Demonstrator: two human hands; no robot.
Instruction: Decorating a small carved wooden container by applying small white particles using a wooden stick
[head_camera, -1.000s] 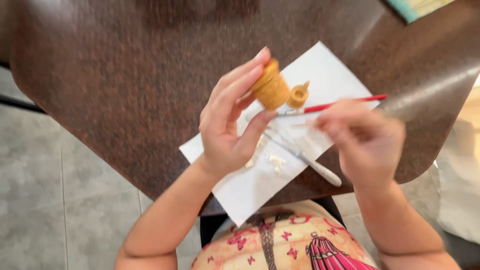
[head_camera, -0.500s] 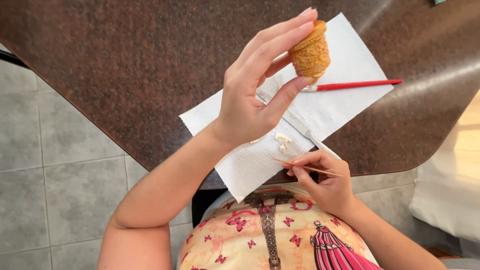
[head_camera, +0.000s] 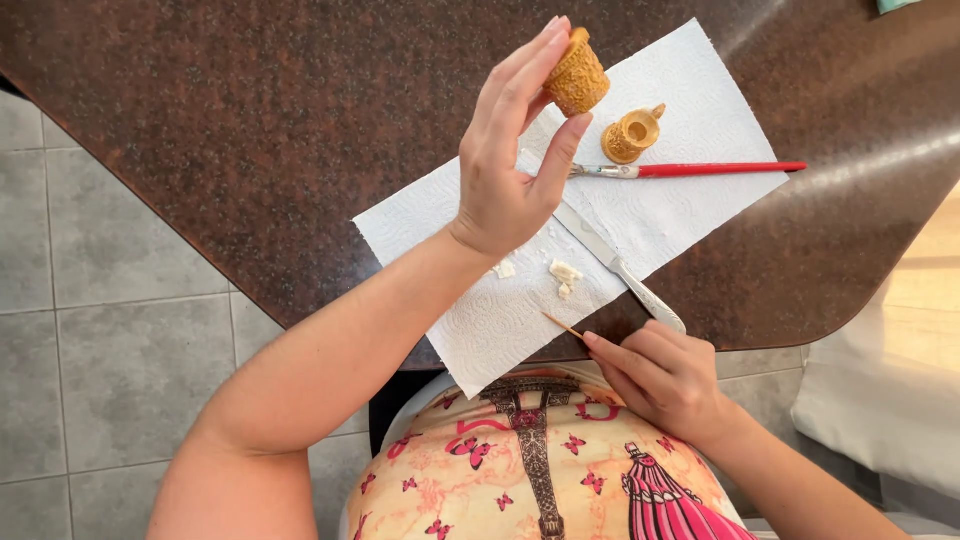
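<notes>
My left hand (head_camera: 505, 180) pinches the carved golden cup (head_camera: 575, 77) aloft; my right hand (head_camera: 665, 375) grips a thin wooden stick (head_camera: 563, 325). White paste (small dabs) (head_camera: 563, 272) waits unused on the paper towel (head_camera: 690, 130), so I judge most remains.

Above the towel: my left hand (head_camera: 510, 170) is raised over the paper towel (head_camera: 690, 110), pinching the carved orange cup (head_camera: 577, 78); room to pass beneath it.
Towel centre: the butter knife (head_camera: 620, 270) lies diagonally across, white putty lumps (head_camera: 562, 275) just beside it.
Towel far side: the small orange lid (head_camera: 632, 135) and the red-handled brush (head_camera: 700, 170) block that strip.
Near edge: my right hand (head_camera: 660, 375) with the thin wooden stick (head_camera: 562, 325) sits at the table's rim.
Left: the dark speckled table (head_camera: 250, 120) is open there.
</notes>
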